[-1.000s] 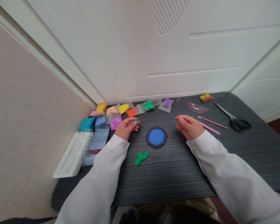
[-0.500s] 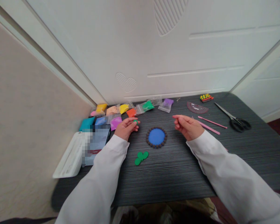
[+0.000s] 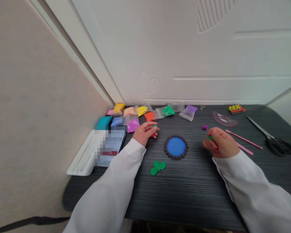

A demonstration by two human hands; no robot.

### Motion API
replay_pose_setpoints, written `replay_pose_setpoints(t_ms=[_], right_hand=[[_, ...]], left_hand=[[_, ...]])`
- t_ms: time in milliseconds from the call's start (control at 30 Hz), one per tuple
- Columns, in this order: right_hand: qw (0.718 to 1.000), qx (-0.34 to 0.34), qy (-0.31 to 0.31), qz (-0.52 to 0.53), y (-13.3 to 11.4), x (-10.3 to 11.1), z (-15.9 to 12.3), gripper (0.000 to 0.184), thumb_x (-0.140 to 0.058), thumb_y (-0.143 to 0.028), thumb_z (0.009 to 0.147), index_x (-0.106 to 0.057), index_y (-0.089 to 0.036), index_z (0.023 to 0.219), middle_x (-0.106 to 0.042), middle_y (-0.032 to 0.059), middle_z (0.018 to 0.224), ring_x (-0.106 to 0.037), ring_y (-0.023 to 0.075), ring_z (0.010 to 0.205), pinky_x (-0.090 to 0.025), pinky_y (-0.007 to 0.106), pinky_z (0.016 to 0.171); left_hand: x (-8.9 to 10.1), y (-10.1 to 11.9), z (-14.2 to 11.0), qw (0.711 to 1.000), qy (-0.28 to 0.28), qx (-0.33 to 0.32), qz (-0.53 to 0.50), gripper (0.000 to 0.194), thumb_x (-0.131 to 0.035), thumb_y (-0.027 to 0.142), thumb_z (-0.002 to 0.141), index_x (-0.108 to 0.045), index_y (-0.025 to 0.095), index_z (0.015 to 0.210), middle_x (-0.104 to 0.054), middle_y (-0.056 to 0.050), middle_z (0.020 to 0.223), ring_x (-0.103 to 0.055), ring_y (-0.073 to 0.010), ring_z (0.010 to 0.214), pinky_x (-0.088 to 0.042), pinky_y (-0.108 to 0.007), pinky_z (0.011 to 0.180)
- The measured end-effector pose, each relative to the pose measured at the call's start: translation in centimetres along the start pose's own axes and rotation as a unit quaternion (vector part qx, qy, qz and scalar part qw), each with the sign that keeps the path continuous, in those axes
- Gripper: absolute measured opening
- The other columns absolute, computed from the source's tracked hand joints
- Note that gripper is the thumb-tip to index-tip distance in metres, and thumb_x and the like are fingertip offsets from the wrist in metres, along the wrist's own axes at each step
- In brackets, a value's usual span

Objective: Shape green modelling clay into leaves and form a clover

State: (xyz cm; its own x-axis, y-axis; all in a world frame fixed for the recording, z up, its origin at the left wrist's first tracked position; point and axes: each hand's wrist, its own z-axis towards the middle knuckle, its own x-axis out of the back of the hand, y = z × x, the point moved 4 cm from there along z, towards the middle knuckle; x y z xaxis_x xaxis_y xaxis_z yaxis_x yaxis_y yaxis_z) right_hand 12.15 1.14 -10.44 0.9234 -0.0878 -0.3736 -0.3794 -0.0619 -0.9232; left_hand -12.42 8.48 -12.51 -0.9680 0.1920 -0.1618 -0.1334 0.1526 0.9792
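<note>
My left hand is closed in a pinch on a small piece of green clay, just in front of the bagged clay. My right hand is curled closed, with a bit of green clay showing between its thumb and fingers. Between the two hands lies a blue clay disc ringed with dark brown balls. Nearer to me, several flat green clay ovals are joined in a leaf-like cluster. A small purple clay lump rests just beyond my right hand.
Bags of coloured clay line the back. At left are a white tray and a phone. Pink tools, a protractor, black-handled scissors and a small yellow-and-red clay piece lie at right.
The view has swung left. My right hand has drawn nearer to me and curled, and green clay now shows in it. The purple lump has come into sight. My left hand keeps its pinch.
</note>
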Motion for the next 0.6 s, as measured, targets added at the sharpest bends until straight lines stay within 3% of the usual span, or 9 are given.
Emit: replay_pose_setpoints(t_ms=[200, 333, 467, 600], right_hand=[[0.998, 0.032, 0.050, -0.022, 0.0, 0.8, 0.3, 0.014, -0.062, -0.033, 0.067, -0.064, -0.021, 0.075, -0.045, -0.0024, 0.051, -0.039, 0.0078, 0.049, -0.035, 0.024, 0.048], [0.990, 0.025, 0.128, -0.052, -0.3, 1.1, 0.2, 0.020, -0.061, -0.030, 0.068, -0.065, -0.020, 0.085, -0.047, 0.0013, 0.063, -0.044, 0.0100, 0.059, -0.041, 0.027, 0.054], [0.975, -0.027, 0.197, -0.100, -0.1, 1.9, -0.3, 0.039, -0.074, -0.029, 0.050, -0.063, -0.027, 0.087, -0.053, 0.0038, 0.080, -0.052, 0.0128, 0.069, -0.046, 0.031, 0.066], [0.956, -0.066, 0.255, -0.131, 0.6, 3.7, -0.6, 0.039, -0.078, -0.030, 0.036, -0.062, -0.030, 0.071, -0.053, 0.0040, 0.081, -0.054, 0.0159, 0.071, -0.045, 0.038, 0.074]], left_hand=[[-0.1, 0.3, -0.2, 1.000, -0.001, 0.005, -0.006, 0.028, -0.069, 0.026, 0.056, -0.059, 0.013, 0.079, -0.060, -0.001, 0.062, -0.053, -0.0094, 0.051, -0.042, -0.022, 0.046], [-0.1, 0.3, -0.3, 1.000, -0.005, 0.011, -0.011, 0.026, -0.071, 0.023, 0.054, -0.061, 0.014, 0.076, -0.058, 0.002, 0.058, -0.050, -0.0078, 0.050, -0.041, -0.021, 0.046], [0.0, 0.3, -0.3, 1.000, -0.015, 0.015, -0.013, 0.021, -0.070, 0.021, 0.056, -0.062, 0.016, 0.075, -0.058, 0.002, 0.059, -0.049, -0.0065, 0.050, -0.040, -0.021, 0.048], [0.1, 0.5, -0.3, 0.999, -0.014, 0.025, -0.036, 0.019, -0.070, 0.019, 0.056, -0.063, 0.017, 0.074, -0.058, 0.003, 0.059, -0.048, -0.0059, 0.049, -0.038, -0.020, 0.048]])
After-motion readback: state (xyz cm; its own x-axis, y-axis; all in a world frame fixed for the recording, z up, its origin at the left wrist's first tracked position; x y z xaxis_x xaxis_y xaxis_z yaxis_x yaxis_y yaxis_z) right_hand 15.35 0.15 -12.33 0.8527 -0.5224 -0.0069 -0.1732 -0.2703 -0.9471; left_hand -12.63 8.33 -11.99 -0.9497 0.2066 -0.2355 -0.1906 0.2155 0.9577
